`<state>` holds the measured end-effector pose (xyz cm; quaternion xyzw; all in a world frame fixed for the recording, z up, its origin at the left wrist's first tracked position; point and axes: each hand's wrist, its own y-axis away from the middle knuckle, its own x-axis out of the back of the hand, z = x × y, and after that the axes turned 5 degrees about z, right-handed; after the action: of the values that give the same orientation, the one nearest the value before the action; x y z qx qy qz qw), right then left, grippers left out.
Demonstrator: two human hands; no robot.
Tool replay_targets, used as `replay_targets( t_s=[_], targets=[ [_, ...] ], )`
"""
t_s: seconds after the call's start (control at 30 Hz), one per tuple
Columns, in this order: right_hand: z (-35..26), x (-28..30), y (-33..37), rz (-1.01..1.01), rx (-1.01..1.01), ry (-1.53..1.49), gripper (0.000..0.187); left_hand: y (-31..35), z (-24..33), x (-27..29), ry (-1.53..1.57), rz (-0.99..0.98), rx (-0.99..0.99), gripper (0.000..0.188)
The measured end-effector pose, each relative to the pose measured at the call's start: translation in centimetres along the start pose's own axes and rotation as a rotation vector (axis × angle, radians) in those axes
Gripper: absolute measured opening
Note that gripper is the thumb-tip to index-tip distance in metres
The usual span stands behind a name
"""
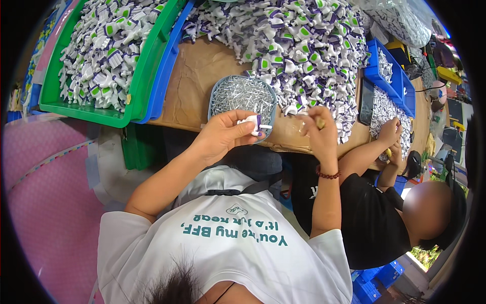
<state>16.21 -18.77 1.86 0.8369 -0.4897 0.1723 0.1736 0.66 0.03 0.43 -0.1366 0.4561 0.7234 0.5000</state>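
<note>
- The left hand [220, 134] is pinching with its fingers a white-and-purple figure [256, 125], over the near rim of a blue-grey tub [274, 104].
- The right hand [324, 134] is hovering with bent fingers; if they are grasping something, I cannot tell.
- The tub is holding silvery pins [243, 95].
- Farther left, a green tray [135, 99] is containing heaped white pieces [107, 58].

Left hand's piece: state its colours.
The piece in the left hand is white and purple, best seen in the head view.
</note>
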Motion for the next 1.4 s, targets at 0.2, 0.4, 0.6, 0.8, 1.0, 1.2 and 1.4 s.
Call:
replay_targets(
  t_s=[0.2, 0.4, 0.6, 0.8, 1.0, 1.2, 1.4],
  targets=[
    [-3.8, -4.0, 1.7, -0.180, -0.034, -0.397, 0.020, 0.1, 0.0, 0.1, 0.041, -0.014, 0.012, 0.023],
    [-4.0, -5.1, 2.1, -0.191, -0.067, -0.452, 0.015, 0.3, 0.1, 0.2, 0.049, -0.029, 0.010, 0.023],
    [-3.5, -5.0, 2.1, -0.203, -0.008, -0.457, 0.013, 0.2, -0.1, 0.2, 0.022, 0.000, -0.011, 0.022],
    [-3.3, -4.7, 2.3, -0.228, 0.043, -0.325, 0.011, 0.5, -0.1, 0.1, 0.007, 0.068, -0.044, 0.021],
    [-3.4, -4.8, 2.5, -0.205, 0.215, -0.179, 0.011, 0.8, -0.1, -0.2, -0.143, 0.102, -0.143, 0.019],
    [-3.8, -4.5, 2.4, -0.283, 0.267, -0.056, 0.009, 0.7, -0.4, 0.2, -0.220, 0.074, -0.165, 0.018],
    [-3.6, -4.8, 2.3, -0.262, 0.282, 0.017, 0.008, 1.5, -0.9, -0.9, -0.660, 0.167, -0.429, 0.018]
  ],
)
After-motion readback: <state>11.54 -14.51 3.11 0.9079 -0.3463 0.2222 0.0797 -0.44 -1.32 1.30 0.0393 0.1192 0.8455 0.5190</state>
